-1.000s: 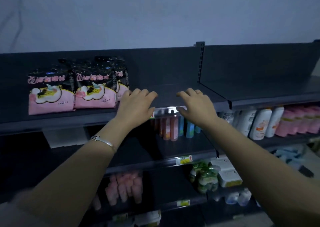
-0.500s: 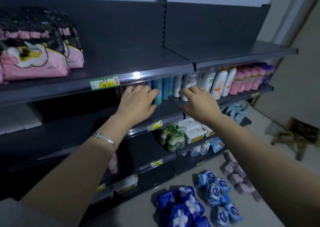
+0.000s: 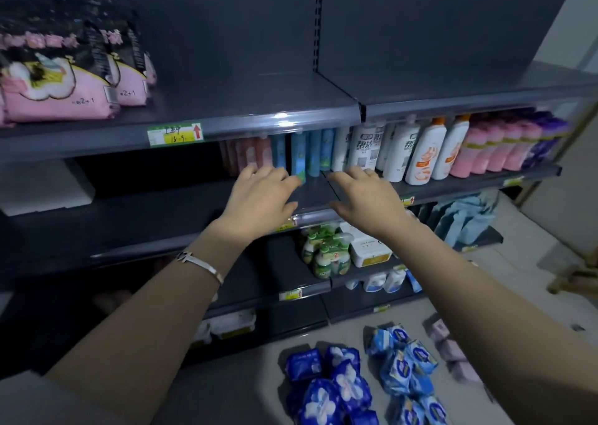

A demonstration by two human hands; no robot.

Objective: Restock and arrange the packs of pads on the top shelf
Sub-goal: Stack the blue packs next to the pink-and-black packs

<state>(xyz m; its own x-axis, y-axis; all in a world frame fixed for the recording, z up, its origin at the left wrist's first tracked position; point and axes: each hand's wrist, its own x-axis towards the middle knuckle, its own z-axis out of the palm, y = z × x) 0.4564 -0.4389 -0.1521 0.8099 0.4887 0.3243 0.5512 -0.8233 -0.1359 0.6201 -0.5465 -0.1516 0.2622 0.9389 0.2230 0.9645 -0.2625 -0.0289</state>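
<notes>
While both arms stretch forward toward a dark grey shop shelving unit, the left hand (image 3: 262,194) and the right hand (image 3: 365,198) hang side by side, palms down, fingers loosely spread and gripping nothing. They sit level with the 2nd shelf from the top, and it is not clear whether the fingertips touch anything. A thin silver bracelet (image 3: 200,264) circles the left wrist. Up on the top shelf (image 3: 246,101), at its far left end and well apart from both hands, pink and black packs of pads (image 3: 61,78) stand upright in a tight row, faces outward, each printed with a white cloud shape. A green and yellow price tag (image 3: 175,134) with a red arrow is clipped to that shelf's front edge, just right of the packs. Behind the hands, on the 2nd shelf, blue tubes (image 3: 310,152) stand beside white bottles (image 3: 398,152), with pink bottles (image 3: 492,146) farther right. One shelf lower, below the hands, sits a cluster of small green bottles (image 3: 326,253). On the pale floor at the lower right lies a heap of dark blue packs (image 3: 333,382) with white flower prints, light blue packs (image 3: 407,366) just beside them, and a few dull pink packs (image 3: 453,353) beyond those.
</notes>
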